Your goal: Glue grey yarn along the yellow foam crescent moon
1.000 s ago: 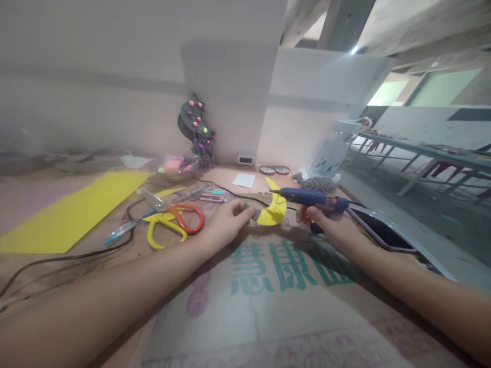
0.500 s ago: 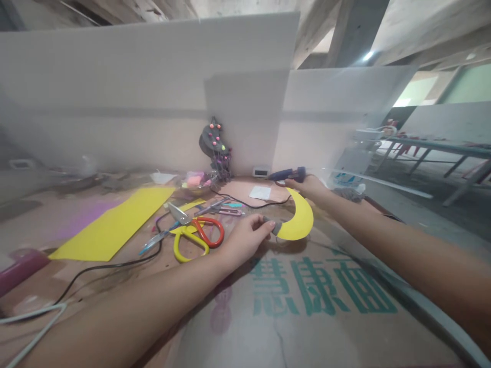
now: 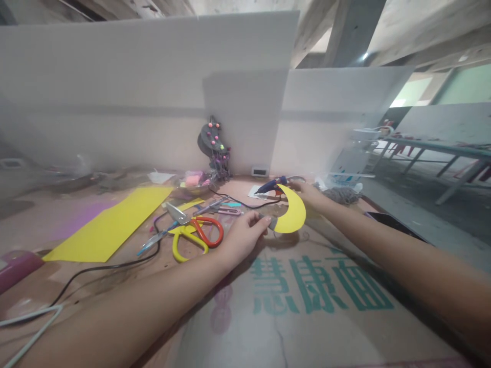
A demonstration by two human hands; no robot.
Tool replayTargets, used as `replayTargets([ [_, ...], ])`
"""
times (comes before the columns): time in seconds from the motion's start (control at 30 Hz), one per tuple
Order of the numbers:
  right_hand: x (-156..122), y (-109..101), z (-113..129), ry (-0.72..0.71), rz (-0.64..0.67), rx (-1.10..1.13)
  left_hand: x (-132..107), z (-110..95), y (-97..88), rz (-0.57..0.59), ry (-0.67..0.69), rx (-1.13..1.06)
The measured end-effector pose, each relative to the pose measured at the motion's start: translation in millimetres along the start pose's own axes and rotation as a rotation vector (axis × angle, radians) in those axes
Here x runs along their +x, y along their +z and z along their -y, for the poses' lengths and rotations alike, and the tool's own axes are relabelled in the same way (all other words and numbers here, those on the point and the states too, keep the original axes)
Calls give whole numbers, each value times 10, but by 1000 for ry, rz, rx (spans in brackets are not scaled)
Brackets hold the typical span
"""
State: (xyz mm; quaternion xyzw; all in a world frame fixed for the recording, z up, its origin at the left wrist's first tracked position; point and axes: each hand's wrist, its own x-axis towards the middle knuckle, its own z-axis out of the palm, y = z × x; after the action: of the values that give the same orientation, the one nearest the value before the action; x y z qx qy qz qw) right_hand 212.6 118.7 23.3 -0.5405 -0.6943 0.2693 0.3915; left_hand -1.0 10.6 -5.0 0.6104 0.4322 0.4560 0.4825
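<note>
My left hand [image 3: 242,236] pinches the grey lower tip of a yellow crescent cutout [image 3: 292,214] and holds it just above the cardboard sheet [image 3: 307,317]. My right hand [image 3: 309,193] reaches far across the table behind the crescent, beside a blue glue gun [image 3: 270,186] that rests on the table with its nozzle to the left. The crescent hides most of that hand's fingers.
Yellow-handled scissors [image 3: 184,236] and red-handled scissors [image 3: 207,229] lie left of my left hand, with a yellow sheet [image 3: 111,223] further left. A black cable [image 3: 115,263] crosses the table. A dark phone [image 3: 395,225] lies right. A beaded dark ornament [image 3: 213,145] leans on the white partition.
My right hand carried the glue gun away from the crescent to the far side of the table and lowered it there. The left hand kept its pinch on the crescent.
</note>
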Motion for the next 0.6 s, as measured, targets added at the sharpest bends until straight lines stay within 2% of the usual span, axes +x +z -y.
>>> replayTargets([
  [0.13, -396, -219, 85, -99, 85, -125, -2, -7, -12, -46, 43, 9],
  [0.23, -778, -254, 133, -295, 200, -334, -13, -20, -18, -57, 28, -17],
  [0.37, -1164, -121, 204, -439, 432, -364, -13, -10, -13, -74, 39, -11],
  [0.47, -1312, 27, 276, -499, 471, -314, 12, 19, -5, -100, 49, 17],
  [0.6, -1395, 131, 449, -481, 475, -328, 40, 43, 3, -69, 16, 42],
])
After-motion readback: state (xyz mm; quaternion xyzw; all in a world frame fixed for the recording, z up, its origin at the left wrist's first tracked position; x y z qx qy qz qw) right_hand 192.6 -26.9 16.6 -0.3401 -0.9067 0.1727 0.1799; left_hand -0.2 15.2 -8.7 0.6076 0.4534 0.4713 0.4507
